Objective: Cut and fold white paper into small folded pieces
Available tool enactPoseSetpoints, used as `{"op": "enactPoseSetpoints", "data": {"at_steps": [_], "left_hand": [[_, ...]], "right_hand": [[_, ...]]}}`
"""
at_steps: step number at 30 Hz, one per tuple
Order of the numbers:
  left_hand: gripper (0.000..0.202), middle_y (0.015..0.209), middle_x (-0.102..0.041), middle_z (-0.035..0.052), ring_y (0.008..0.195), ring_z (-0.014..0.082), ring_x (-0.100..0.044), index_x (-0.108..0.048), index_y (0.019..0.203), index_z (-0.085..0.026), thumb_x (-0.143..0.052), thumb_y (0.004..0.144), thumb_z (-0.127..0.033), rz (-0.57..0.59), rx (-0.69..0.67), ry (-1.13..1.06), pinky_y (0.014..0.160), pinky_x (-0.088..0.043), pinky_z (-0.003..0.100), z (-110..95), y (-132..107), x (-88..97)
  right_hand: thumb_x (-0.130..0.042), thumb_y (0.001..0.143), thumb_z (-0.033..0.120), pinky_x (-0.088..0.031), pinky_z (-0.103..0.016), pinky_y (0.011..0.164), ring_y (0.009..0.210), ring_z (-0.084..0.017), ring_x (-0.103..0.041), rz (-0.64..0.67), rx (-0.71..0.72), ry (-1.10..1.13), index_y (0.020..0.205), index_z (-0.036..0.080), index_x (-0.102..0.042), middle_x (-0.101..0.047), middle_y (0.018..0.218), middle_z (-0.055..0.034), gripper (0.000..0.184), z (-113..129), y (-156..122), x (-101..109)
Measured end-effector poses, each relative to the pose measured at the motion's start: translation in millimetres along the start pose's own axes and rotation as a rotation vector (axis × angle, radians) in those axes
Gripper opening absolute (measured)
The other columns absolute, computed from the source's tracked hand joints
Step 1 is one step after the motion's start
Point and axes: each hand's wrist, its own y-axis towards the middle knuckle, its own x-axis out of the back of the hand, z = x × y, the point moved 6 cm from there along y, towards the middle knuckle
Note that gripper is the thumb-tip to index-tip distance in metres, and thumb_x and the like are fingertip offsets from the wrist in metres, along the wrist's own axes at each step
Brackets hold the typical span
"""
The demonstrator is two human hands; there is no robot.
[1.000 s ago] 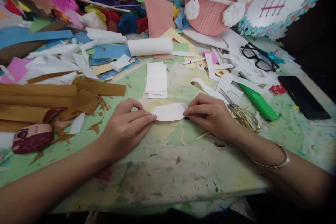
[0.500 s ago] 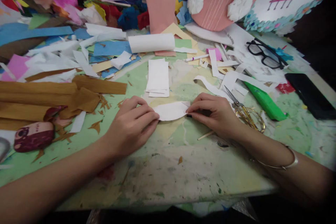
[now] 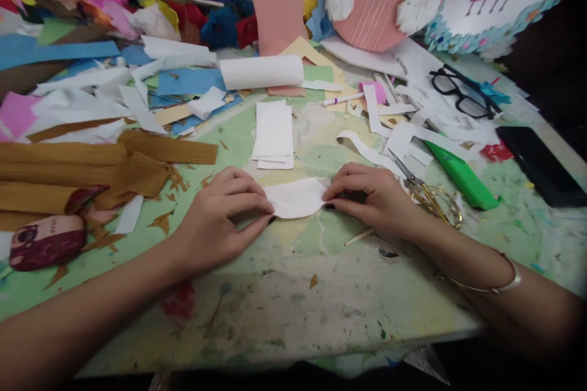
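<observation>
A small white paper piece [image 3: 296, 198] with a curved lower edge is stretched between my two hands, low over the table. My left hand [image 3: 229, 211] pinches its left end between thumb and fingers. At the other end, my right hand [image 3: 369, 195] grips the paper's right tip the same way. Just beyond it lies a stack of white paper rectangles [image 3: 273, 133]. Gold-handled scissors [image 3: 426, 192] rest beside my right hand, their blades pointing away. A thin wooden stick [image 3: 359, 236] lies partly under that hand.
Brown crepe paper [image 3: 59, 171] and a dark red rounded case [image 3: 48, 242] lie at left. A white paper roll [image 3: 261, 72] is at the back. To the right are a green wrapped piece [image 3: 463, 176], a black phone [image 3: 543, 165], glasses [image 3: 463, 95] and white paper strips [image 3: 371, 149].
The paper's lower edge now bulges further down and more of its face shows. My left thumb has come into view at the paper's left end. The camera view has shifted slightly.
</observation>
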Motion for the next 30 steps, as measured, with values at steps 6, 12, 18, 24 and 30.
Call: {"op": "enactPoseSetpoints", "data": {"at_steps": [6,12,18,24,30], "left_hand": [[0.008,0.086,-0.065,0.0043,0.089,0.0193,-0.057,-0.067,0.080,-0.019,-0.060,0.080,-0.016,0.054,0.046,-0.018,0.080,-0.047,0.036,5,-1,-2.5],[0.007,0.085,-0.064,0.0048,0.089,0.0204,-0.056,-0.066,0.081,-0.019,-0.059,0.080,-0.018,0.053,0.024,0.028,0.081,-0.046,0.037,2,0,-4.1],[0.007,0.085,-0.062,0.0054,0.083,0.0198,-0.054,-0.067,0.078,-0.019,-0.060,0.080,-0.018,-0.020,-0.036,0.110,0.075,-0.045,0.037,-5,1,-2.0],[0.007,0.077,-0.065,0.0033,0.080,0.0195,-0.054,-0.066,0.082,-0.019,-0.060,0.081,-0.015,0.004,-0.107,0.174,0.075,-0.043,0.037,-11,-1,-4.6],[0.011,0.082,-0.064,0.0046,0.082,0.0187,-0.055,-0.064,0.083,-0.018,-0.054,0.083,-0.015,0.052,-0.014,0.052,0.075,-0.044,0.034,-6,2,-6.8]], "right_hand": [[-0.064,0.080,0.014,-0.046,-0.026,0.067,0.076,-0.013,-0.058,0.008,-0.063,0.057,0.081,0.018,-0.070,-0.063,0.081,-0.0036,0.007,-3,1,-1],[-0.064,0.078,0.013,-0.043,-0.025,0.064,0.073,-0.013,-0.056,0.017,-0.050,0.011,0.080,0.018,-0.068,-0.063,0.080,-0.0030,0.007,-1,1,-1],[-0.062,0.078,0.012,-0.043,-0.025,0.065,0.073,-0.013,-0.055,0.014,-0.056,0.014,0.078,0.017,-0.067,-0.062,0.079,-0.0029,0.007,-1,2,-1],[-0.061,0.077,0.011,-0.041,-0.025,0.064,0.071,-0.012,-0.054,0.013,-0.055,0.021,0.079,0.017,-0.067,-0.062,0.078,-0.0024,0.008,0,1,-1],[-0.060,0.077,0.011,-0.039,-0.025,0.063,0.070,-0.012,-0.052,0.008,-0.068,0.012,0.077,0.018,-0.065,-0.059,0.076,-0.0012,0.009,2,2,-2]]}}
